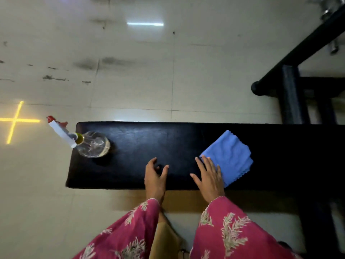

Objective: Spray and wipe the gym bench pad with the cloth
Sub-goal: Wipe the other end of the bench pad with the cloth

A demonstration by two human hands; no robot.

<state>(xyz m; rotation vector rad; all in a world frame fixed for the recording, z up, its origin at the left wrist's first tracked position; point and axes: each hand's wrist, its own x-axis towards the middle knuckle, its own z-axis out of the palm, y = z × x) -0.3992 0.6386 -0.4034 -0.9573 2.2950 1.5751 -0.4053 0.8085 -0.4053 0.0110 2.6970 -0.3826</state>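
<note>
The black gym bench pad (177, 146) spanned the view. A folded blue cloth (230, 156) lay toward its right, a clear spray bottle (93, 143) stood at its left end. The right hand (210, 178) rested flat, fingers spread, overlapping the cloth's edge; the left hand (155, 176) hovered open, empty.

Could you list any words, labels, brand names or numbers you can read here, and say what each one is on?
None can be read.
Spray bottle: clear, no legible label.
Blue cloth: no tag or print visible.
Bench pad: plain black.
Floor: a yellow cross mark, not text.
</note>
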